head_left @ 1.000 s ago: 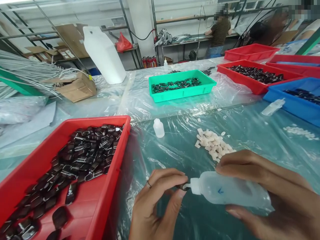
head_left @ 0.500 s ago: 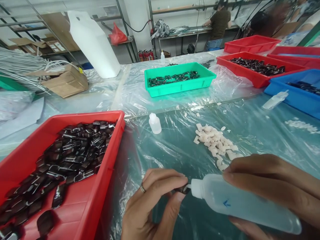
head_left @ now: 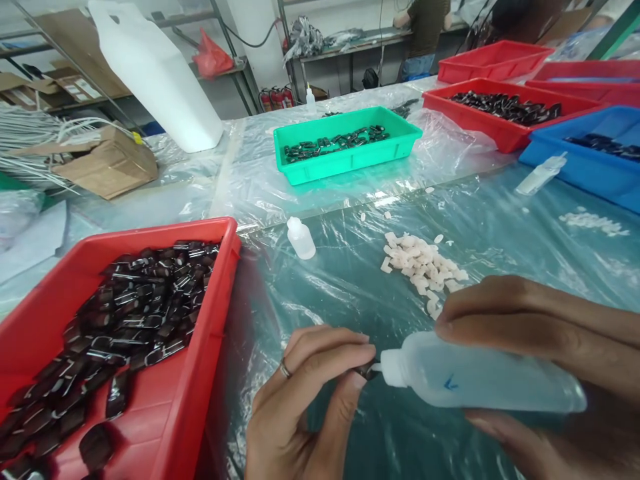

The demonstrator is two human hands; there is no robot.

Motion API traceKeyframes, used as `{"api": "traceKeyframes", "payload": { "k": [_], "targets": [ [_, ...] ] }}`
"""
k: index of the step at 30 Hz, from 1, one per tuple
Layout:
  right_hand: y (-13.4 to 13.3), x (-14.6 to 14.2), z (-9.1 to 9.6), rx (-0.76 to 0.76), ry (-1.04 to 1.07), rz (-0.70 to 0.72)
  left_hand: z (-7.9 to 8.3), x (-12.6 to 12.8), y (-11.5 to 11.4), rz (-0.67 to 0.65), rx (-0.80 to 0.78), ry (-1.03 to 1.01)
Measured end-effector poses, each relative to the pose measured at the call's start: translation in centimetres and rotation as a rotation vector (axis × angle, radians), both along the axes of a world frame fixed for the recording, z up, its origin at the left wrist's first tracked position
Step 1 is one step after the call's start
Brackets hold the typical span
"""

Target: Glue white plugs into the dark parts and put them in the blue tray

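Observation:
Between the thumb and fingers of my left hand [head_left: 310,393] is a small dark brown piece [head_left: 367,369], mostly hidden by the fingertips. My right hand [head_left: 540,347] is closed around a translucent squeeze bottle [head_left: 480,377] with a blue mark on its side. The bottle lies almost level, its thin white nozzle touching or just entering the end of the dark piece. Beyond my hands is a pile of small off-white pieces [head_left: 420,263]. A small white bottle [head_left: 301,239] stands on the plastic-covered table to the left of that pile.
A red tray [head_left: 215,320] of glossy dark pieces stands at the left. Farther back are a green tray [head_left: 350,163], another red tray [head_left: 500,137] and a blue tray [head_left: 575,167]. A large white jug [head_left: 160,80] stands behind. A person [head_left: 425,30] is at the far bench.
The bottle in my right hand has tipped nearer to level, its base rising slightly. My left hand keeps its pinch on the dark piece. The whole view has shifted a little.

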State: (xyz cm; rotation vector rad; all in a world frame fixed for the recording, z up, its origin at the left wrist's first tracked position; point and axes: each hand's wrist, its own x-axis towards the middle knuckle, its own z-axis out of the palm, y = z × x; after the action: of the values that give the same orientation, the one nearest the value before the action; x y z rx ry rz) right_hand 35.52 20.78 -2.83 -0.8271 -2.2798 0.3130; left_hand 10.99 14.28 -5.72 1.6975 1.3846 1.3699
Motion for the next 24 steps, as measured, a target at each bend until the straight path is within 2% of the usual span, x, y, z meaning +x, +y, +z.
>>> {"api": "traceKeyframes", "payload": {
  "k": [4, 10, 16, 24],
  "targets": [
    [0.09, -0.16, 0.41, -0.016, -0.008, 0.037, 0.09, 0.12, -0.18, 0.015, -0.015, -0.019],
    [-0.1, -0.46, 0.84, 0.018, -0.03, 0.01, 0.21, -0.02, -0.27, 0.007, -0.038, 0.035],
    [-0.11, -0.77, 0.71, -0.013, -0.003, -0.026, 0.24, 0.02, -0.06, 0.006, -0.029, 0.055],
    [-0.23, -0.39, 0.78, 0.067, -0.069, -0.03, 0.08, 0.24, -0.29, 0.019, -0.022, 0.034]
  ]
}}
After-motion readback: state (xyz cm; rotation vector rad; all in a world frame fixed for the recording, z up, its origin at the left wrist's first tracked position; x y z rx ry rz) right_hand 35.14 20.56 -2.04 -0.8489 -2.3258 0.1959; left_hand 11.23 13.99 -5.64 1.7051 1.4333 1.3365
